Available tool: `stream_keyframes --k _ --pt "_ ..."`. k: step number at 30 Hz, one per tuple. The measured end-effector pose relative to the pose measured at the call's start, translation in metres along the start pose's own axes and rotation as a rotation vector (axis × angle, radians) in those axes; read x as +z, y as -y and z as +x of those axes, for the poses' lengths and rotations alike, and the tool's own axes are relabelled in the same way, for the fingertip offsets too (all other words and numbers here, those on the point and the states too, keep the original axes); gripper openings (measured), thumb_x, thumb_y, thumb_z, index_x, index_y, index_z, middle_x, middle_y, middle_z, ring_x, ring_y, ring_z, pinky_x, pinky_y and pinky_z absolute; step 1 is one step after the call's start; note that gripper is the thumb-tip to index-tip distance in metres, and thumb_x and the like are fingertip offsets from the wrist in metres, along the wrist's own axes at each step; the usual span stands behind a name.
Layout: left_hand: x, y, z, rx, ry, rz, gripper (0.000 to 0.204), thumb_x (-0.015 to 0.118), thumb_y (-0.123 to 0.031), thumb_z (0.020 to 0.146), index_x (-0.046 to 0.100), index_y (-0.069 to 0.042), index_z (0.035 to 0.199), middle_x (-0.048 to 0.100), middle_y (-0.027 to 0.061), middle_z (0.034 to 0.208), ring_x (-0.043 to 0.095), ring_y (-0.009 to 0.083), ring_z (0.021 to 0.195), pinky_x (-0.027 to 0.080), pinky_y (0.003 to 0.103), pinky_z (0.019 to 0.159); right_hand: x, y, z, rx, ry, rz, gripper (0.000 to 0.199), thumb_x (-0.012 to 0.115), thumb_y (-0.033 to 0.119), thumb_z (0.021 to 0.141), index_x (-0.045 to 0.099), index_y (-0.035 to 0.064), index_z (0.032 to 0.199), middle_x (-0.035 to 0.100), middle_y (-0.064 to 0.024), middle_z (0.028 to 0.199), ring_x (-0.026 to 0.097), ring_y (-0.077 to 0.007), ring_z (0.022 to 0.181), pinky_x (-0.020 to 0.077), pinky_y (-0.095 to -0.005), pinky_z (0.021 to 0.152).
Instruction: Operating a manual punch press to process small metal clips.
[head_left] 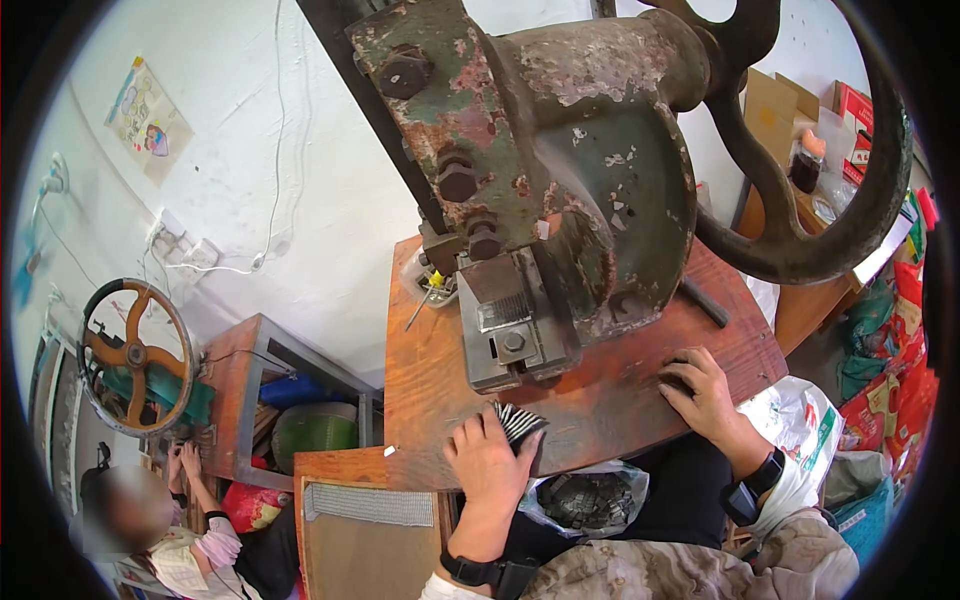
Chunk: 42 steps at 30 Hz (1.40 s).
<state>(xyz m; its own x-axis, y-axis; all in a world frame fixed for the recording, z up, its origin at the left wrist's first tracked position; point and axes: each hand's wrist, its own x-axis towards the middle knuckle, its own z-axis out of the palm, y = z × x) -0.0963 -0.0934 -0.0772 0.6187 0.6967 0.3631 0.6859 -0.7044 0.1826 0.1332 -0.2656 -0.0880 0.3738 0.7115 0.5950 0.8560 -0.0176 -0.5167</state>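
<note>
My left hand (487,462) is closed on a stack of thin dark metal strips (517,422), pinched between thumb and fingers near the front edge of the wooden tabletop (630,410). Just beyond it stands the steel die block (515,345), beneath the ram of a worn green hand press (470,150). My right hand (703,397) rests at the table's right part, palm down, fingers bent and apart, nothing visible in it. Below the table edge, by my lap, lies a clear plastic bag (585,500) filled with small dark pieces.
The press's big handwheel (780,215) overhangs the right side. A short dark bar (704,302) lies by its base. Behind the die, a plastic tub (415,277) holds a yellow-handled tool. Lower left is a tray with grey strips (370,503). A co-worker (190,545) sits at another press.
</note>
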Motion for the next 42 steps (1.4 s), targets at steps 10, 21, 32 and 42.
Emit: stream_keyframes --k 10,21,32,42 --pt "-0.015 0.025 -0.01 -0.668 0.026 -1.633 0.048 0.053 -0.047 0.086 0.053 -0.001 0.101 0.051 0.0054 0.082 0.049 0.0209 0.076 0.04 0.036 0.066 0.0 0.0 -0.001 0.009 -0.08 -0.048 0.018 0.069 0.003 0.067 0.06 0.0003 0.082 0.058 -0.0136 0.088 0.055 -0.0326 0.082 0.0467 -0.0385 0.071" --pt "-0.019 0.026 -0.06 -0.901 0.322 -2.35 0.056 0.044 -0.057 0.085 0.05 -0.003 0.101 0.04 0.0043 0.076 0.036 0.0176 0.067 0.033 0.03 0.061 0.006 0.003 -0.004 -0.014 -0.051 -0.104 0.013 0.065 0.005 0.07 0.06 0.0002 0.081 0.058 -0.0134 0.086 0.054 -0.0323 0.081 0.045 -0.0389 0.073" --pt "0.057 0.036 -0.14 -1.085 0.743 -1.966 0.06 0.03 -0.049 0.095 0.048 0.004 0.117 0.06 0.0201 0.101 0.059 0.0325 0.093 0.048 0.041 0.08 0.015 0.006 0.0 -0.044 -0.011 -0.137 0.013 0.065 0.005 0.07 0.061 0.0001 0.081 0.059 -0.0136 0.089 0.054 -0.0324 0.084 0.0459 -0.0386 0.073" --pt "0.048 0.262 -0.166 -0.813 -0.297 -0.096 0.029 0.06 -0.017 0.082 0.061 0.002 0.103 0.056 0.0217 0.111 0.051 0.0392 0.1 0.039 0.043 0.09 0.014 -0.003 -0.013 0.014 -0.007 -0.259 0.01 0.061 0.0 0.072 0.059 -0.0024 0.081 0.056 -0.0168 0.089 0.053 -0.0363 0.093 0.0419 -0.0408 0.085"
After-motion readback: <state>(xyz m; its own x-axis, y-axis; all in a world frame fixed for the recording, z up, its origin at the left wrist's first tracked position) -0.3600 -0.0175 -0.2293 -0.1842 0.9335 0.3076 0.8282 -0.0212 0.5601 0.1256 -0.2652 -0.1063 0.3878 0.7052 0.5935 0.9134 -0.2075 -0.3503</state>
